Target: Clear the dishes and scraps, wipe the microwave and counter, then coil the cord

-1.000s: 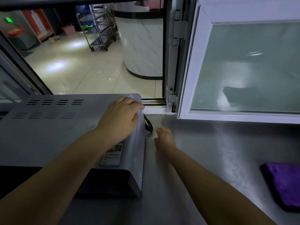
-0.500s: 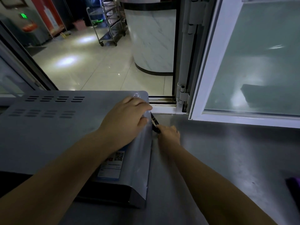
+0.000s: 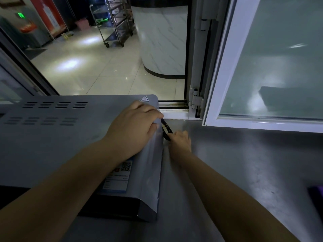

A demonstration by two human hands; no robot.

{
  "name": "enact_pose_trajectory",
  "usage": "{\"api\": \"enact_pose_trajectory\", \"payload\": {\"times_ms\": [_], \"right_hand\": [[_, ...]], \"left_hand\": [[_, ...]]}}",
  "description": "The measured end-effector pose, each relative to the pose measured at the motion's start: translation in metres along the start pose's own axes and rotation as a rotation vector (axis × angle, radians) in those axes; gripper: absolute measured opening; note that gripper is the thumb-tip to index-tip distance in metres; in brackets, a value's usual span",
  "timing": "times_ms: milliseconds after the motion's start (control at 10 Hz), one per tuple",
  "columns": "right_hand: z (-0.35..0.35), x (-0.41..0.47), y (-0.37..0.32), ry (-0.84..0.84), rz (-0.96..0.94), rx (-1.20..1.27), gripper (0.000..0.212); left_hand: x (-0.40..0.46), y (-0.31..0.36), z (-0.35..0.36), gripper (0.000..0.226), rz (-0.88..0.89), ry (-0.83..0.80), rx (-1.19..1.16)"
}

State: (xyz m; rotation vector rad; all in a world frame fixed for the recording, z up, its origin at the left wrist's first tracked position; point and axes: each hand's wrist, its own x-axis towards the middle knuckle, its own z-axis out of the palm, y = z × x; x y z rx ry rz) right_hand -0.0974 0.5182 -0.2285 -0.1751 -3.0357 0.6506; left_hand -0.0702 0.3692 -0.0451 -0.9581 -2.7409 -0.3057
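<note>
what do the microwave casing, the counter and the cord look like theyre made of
Microwave casing: apparently grey painted sheet metal, satin, with punched vent slots and folded edges. Counter: likely brushed stainless steel, dull streaky sheen. Cord: black and glossy, probably rubber or plastic sheathing; it bends in a loop.

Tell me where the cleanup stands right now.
Looks done: no dishes or scraps show on the counter. In hand: the left hand rests on the microwave while the right hand touches the black cord at its back corner. Left: coiling that cord. Whether wiping is finished cannot be told.
</note>
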Motion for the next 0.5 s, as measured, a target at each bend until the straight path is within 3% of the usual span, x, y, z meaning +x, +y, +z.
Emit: {"api": "enact_pose_trajectory", "payload": {"times_ms": [500], "right_hand": [[-0.067,-0.104,0.021,-0.037,0.110,0.107,0.031]], "left_hand": [[-0.013,0.007,-0.020,0.023,0.078,-0.031,0.034]]}}
